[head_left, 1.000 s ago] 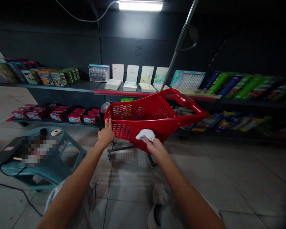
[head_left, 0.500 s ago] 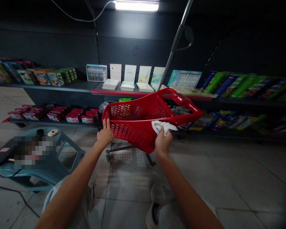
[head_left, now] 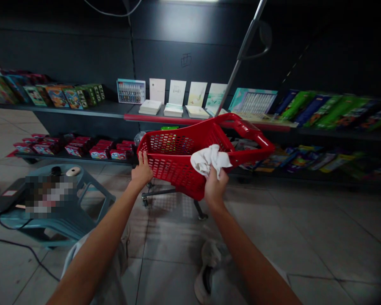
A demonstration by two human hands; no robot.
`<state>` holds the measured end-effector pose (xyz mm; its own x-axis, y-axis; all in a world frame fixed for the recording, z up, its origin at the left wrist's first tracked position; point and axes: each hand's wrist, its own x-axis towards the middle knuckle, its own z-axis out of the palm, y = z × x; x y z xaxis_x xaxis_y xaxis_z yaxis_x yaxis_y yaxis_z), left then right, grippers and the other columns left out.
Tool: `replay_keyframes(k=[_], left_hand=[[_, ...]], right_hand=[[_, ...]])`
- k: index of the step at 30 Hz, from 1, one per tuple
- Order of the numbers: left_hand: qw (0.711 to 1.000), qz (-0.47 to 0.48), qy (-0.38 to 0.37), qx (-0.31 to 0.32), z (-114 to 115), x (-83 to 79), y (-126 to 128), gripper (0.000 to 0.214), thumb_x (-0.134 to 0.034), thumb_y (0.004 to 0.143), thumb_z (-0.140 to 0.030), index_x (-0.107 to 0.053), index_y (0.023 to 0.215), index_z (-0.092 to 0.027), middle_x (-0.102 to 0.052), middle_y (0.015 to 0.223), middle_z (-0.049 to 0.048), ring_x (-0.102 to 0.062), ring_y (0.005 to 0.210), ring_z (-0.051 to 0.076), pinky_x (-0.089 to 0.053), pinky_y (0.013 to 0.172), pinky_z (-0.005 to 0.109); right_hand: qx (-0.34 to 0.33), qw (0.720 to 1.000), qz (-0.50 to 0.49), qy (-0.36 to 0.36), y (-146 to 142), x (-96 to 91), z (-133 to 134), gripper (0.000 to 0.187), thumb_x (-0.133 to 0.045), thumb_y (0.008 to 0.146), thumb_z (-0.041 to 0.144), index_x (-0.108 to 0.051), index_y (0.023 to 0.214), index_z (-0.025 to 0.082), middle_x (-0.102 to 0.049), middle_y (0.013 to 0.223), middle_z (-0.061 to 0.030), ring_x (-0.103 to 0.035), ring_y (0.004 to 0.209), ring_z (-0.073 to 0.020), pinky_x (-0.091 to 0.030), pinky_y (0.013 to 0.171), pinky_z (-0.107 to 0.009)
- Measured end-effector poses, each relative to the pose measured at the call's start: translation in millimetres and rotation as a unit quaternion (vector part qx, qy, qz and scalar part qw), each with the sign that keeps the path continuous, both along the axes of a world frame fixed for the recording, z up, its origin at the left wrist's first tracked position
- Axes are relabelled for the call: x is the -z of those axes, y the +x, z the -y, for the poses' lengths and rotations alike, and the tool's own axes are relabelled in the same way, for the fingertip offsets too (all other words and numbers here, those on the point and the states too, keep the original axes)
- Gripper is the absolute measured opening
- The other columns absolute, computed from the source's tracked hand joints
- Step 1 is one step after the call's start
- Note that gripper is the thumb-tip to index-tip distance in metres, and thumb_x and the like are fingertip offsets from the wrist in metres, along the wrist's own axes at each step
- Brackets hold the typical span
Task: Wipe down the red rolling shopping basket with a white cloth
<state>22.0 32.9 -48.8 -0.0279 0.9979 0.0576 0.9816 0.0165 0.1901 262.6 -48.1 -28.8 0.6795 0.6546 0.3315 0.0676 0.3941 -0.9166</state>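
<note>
A red plastic shopping cart point(head_left: 184, 173) stands sideways in front of me, its handle to the right. My left hand point(head_left: 142, 173) grips the corner at the cart's left end, two fingers reaching up to the rim; its thumb side is partly hidden. In my right hand point(head_left: 216, 186) is a crumpled white cloth point(head_left: 211, 160), held between thumb and fingers. The cloth lies against the upper rim of the cart's near side, close to the handle end, and part of it spreads over the edge.
Behind the cart runs a dark shelf point(head_left: 111, 109) with books, boxes and bagged goods. Red packs point(head_left: 103, 149) line the lower level. A metal pole point(head_left: 241, 59) slants up behind the cart. At left stands a blue-grey stool point(head_left: 63, 220) with devices and a cable.
My right hand has shifted slightly, and the white cloth has moved left along the rim and spread wider. My left hand stays on the cart's corner. The view has tilted down a little.
</note>
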Motion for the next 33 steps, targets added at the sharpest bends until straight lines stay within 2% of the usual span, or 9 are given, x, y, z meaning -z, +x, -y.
replay_keyframes(k=[2, 6, 9, 12, 14, 17, 21, 27, 33], left_hand=[[1.000, 0.007, 0.001, -0.002, 2, 0.1, 2, 0.090, -0.043, 0.091, -0.039, 0.003, 0.165, -0.018, 0.003, 0.171, 0.0170, -0.067, 0.115, 0.036, -0.054, 0.096, 0.053], [0.999, 0.020, 0.025, 0.003, 8, 1.1, 5, 0.089, -0.044, 0.091, -0.037, 0.000, 0.165, -0.017, 0.000, 0.172, 0.0151, -0.061, 0.124, 0.036, -0.053, 0.098, 0.051], [0.999, 0.017, 0.045, 0.006, 11, 4.3, 6, 0.088, -0.044, 0.090, -0.035, -0.005, 0.165, -0.014, -0.005, 0.172, 0.0144, -0.051, 0.135, 0.037, -0.050, 0.103, 0.052], [0.996, 0.007, 0.084, 0.013, 13, 9.4, 6, 0.084, -0.044, 0.090, -0.033, -0.012, 0.164, -0.009, -0.013, 0.171, 0.0158, -0.029, 0.151, 0.037, -0.040, 0.114, 0.054], [0.994, -0.006, 0.103, 0.018, 14, 12.1, 7, 0.084, -0.045, 0.089, -0.032, -0.015, 0.163, -0.006, -0.016, 0.170, 0.0170, -0.015, 0.156, 0.035, -0.029, 0.121, 0.054], [0.993, -0.026, 0.115, 0.014, 18, 11.1, 9, 0.084, -0.046, 0.088, -0.032, -0.018, 0.162, -0.005, -0.017, 0.170, 0.0183, -0.008, 0.158, 0.035, -0.016, 0.125, 0.057], [0.986, -0.027, 0.160, 0.033, 27, 1.8, 21, 0.081, -0.046, 0.089, -0.029, -0.020, 0.162, -0.006, -0.016, 0.170, 0.0189, -0.002, 0.158, 0.034, -0.003, 0.124, 0.065], [0.958, 0.078, 0.163, 0.222, 30, 6.2, 45, 0.079, -0.045, 0.091, -0.024, -0.014, 0.163, -0.015, -0.021, 0.169, 0.0147, -0.014, 0.158, 0.029, -0.025, 0.123, 0.059], [0.936, 0.161, 0.203, 0.239, 18, 20.4, 49, 0.065, -0.047, 0.086, -0.014, -0.037, 0.150, -0.015, -0.042, 0.154, 0.0163, -0.026, 0.154, 0.027, -0.039, 0.120, 0.048]], right_hand=[[0.048, 0.987, 0.156, 0.009, 8, -14.2, 7, 0.038, -0.055, 0.089, 0.030, -0.070, 0.119, 0.013, -0.070, 0.124, -0.0167, -0.061, 0.125, -0.0279, -0.047, 0.109, -0.044], [0.102, 0.909, 0.403, 0.005, 37, -34.9, 5, 0.057, -0.044, 0.087, 0.012, -0.055, 0.143, 0.017, -0.049, 0.153, -0.0130, -0.039, 0.148, -0.0245, -0.026, 0.124, -0.050], [0.074, 0.882, 0.463, -0.042, 41, -30.3, -8, 0.057, -0.042, 0.084, 0.006, -0.058, 0.138, 0.016, -0.056, 0.148, -0.0133, -0.042, 0.145, -0.0238, -0.009, 0.126, -0.058], [0.026, 0.879, 0.471, -0.072, 18, -16.3, -21, 0.045, -0.044, 0.085, 0.007, -0.065, 0.125, 0.016, -0.065, 0.136, -0.0141, -0.048, 0.138, -0.0244, 0.000, 0.125, -0.060], [-0.006, 0.869, 0.489, -0.074, -7, -8.1, -26, 0.042, -0.044, 0.088, 0.008, -0.065, 0.123, 0.015, -0.065, 0.135, -0.0150, -0.049, 0.137, -0.0243, 0.000, 0.125, -0.059], [-0.044, 0.846, 0.527, -0.071, -41, -0.5, -31, 0.045, -0.044, 0.089, 0.007, -0.061, 0.130, 0.013, -0.064, 0.135, -0.0164, -0.048, 0.137, -0.0246, -0.001, 0.126, -0.056], [-0.042, 0.835, 0.544, -0.071, -60, 3.0, -38, 0.042, -0.044, 0.092, 0.009, -0.061, 0.130, 0.015, -0.065, 0.131, -0.0154, -0.051, 0.131, -0.0248, -0.003, 0.126, -0.055], [-0.014, 0.794, 0.599, -0.101, -52, 0.5, -42, 0.036, -0.046, 0.095, 0.015, -0.062, 0.127, 0.012, -0.066, 0.128, -0.0167, -0.055, 0.123, -0.0270, -0.015, 0.124, -0.053], [-0.011, 0.750, 0.655, -0.091, -31, -0.4, -36, 0.040, -0.045, 0.093, 0.010, -0.059, 0.130, 0.014, -0.067, 0.125, -0.0139, -0.056, 0.120, -0.0254, -0.016, 0.125, -0.050]])
